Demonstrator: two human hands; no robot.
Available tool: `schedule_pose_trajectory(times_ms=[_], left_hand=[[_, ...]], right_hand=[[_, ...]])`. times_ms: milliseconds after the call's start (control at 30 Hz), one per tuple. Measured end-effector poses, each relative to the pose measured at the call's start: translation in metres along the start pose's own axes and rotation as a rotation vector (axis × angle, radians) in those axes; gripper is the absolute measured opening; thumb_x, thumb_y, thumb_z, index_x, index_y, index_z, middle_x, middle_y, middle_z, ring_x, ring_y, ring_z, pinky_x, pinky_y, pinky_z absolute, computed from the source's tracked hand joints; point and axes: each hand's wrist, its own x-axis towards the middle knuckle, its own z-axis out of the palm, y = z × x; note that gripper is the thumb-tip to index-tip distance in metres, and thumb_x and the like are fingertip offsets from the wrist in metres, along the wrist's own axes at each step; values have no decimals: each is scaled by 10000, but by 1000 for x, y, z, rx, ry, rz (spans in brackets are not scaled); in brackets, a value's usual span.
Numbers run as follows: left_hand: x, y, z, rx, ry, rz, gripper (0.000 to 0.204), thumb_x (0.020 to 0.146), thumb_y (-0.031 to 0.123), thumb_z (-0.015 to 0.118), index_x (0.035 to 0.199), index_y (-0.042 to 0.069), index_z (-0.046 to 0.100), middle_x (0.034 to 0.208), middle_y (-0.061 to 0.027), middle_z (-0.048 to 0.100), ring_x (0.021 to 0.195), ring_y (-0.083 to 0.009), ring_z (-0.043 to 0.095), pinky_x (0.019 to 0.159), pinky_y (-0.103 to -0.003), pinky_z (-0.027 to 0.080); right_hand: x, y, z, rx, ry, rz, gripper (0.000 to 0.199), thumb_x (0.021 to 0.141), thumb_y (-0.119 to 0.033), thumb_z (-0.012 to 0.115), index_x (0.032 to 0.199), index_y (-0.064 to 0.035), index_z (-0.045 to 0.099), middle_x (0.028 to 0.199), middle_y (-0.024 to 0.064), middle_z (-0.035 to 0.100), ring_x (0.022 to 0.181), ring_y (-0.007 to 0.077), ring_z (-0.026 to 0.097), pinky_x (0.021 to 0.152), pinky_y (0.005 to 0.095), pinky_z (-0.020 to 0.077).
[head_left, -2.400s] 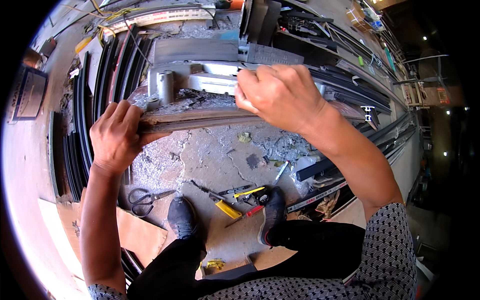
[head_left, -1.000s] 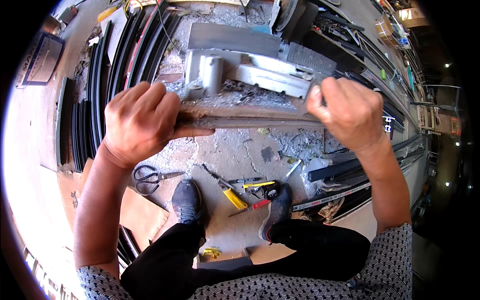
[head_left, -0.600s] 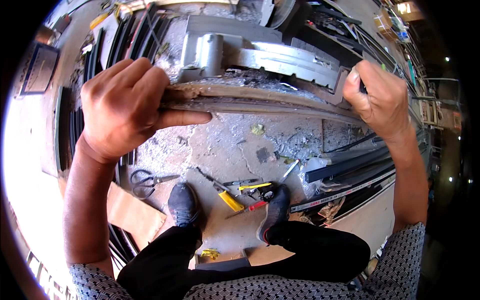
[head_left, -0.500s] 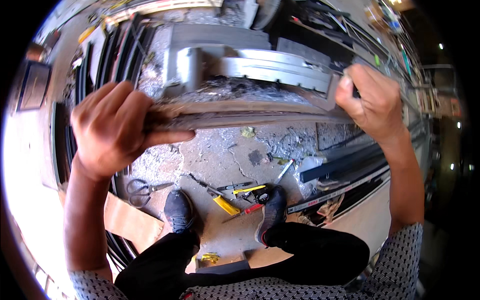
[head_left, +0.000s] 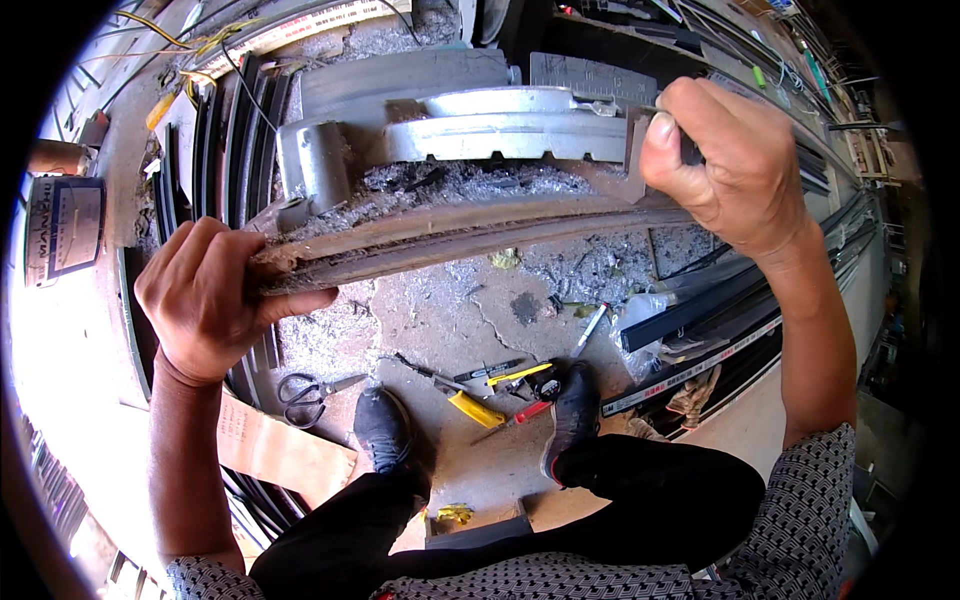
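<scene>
My left hand (head_left: 205,295) is closed around the left end of a worn, dirty wooden board (head_left: 460,237), its thumb stretched along the underside. The board spans the front of a machine base and slopes down to the left. At its right end my right hand (head_left: 725,165) is closed, with a dark part just showing between the fingers, beside an upright metal bracket (head_left: 636,160). Behind the board lie a long silver metal fence (head_left: 510,135) with a notched lower edge and a rounded metal block (head_left: 315,165). Silvery metal shavings (head_left: 450,185) cover the bed between them.
Scissors (head_left: 312,400), a yellow-handled tool (head_left: 470,405), a red-handled screwdriver (head_left: 515,420) and pens lie by my shoes (head_left: 385,430). Black profiles (head_left: 700,310) are stacked at right, more (head_left: 225,150) at far left. A labelled bucket (head_left: 65,230) stands on the left.
The board's left end, with my left hand on it, has moved down and left in view. My right hand is slightly higher. Both hands keep their grip.
</scene>
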Motion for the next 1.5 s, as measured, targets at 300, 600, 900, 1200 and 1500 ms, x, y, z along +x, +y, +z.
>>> schedule_pose_trajectory(times_ms=[300, 600, 900, 1200, 1500], left_hand=[[0, -32, 17, -42, 69, -30, 651, 674, 681, 811, 792, 67, 628, 673, -33, 560, 582, -200, 601, 519, -326, 481], [0, -40, 21, -75, 41, -76, 693, 683, 726, 778, 810, 61, 628, 686, -54, 549, 601, -227, 597, 536, -350, 476], [-11, -35, 23, -37, 47, -67, 727, 684, 775, 741, 793, 67, 615, 684, -54, 541, 599, -224, 593, 536, -344, 478], [-5, -40, 23, -64, 31, -131, 725, 699, 752, 762, 819, 49, 637, 691, -49, 551, 604, -202, 603, 545, -341, 478], [-2, -43, 24, -75, 62, -94, 700, 702, 719, 781, 830, 45, 644, 689, -50, 551, 597, -192, 597, 538, -326, 456]], right_hand=[[32, 2, 1, 102, -102, 52, 160, 953, -103, 651, 839, -20, 576, 692, 100, 509, 583, 226, 499, 563, 332, 439], [37, 8, 3, 130, -138, 67, 166, 953, -110, 662, 838, -24, 578, 680, 72, 486, 582, 178, 465, 559, 315, 419], [31, 2, 3, 75, -124, 25, 166, 931, -102, 672, 836, -19, 565, 688, 98, 482, 576, 243, 496, 541, 349, 414], [38, 0, 11, 104, -49, 91, 155, 923, -98, 662, 833, -26, 558, 668, 93, 479, 573, 199, 491, 557, 337, 426], [47, -4, 15, 192, 19, 143, 188, 839, 5, 679, 740, -34, 524, 550, 61, 455, 454, 122, 467, 430, 322, 378]])
